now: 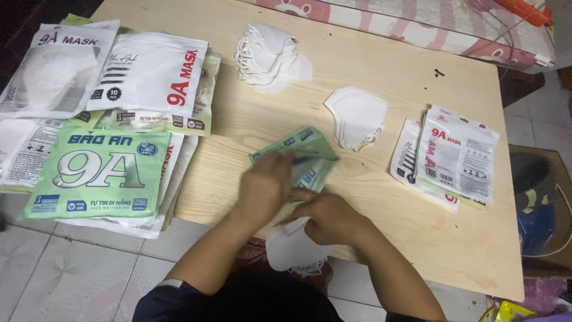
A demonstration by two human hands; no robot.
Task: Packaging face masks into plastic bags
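We see our left hand [264, 186] grasping a green mask packet [301, 156] at table [381, 71] centre, our right hand [331, 219] clenched on white masks [293, 249] at six o'clock, a loose mask [356, 116] at one o'clock, packet piles [107, 128] at nine o'clock.

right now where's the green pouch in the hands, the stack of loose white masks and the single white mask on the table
green pouch [301, 149], head view, its upper flat face
stack of loose white masks [268, 55], head view, top mask
single white mask [356, 114], head view, middle of its front panel
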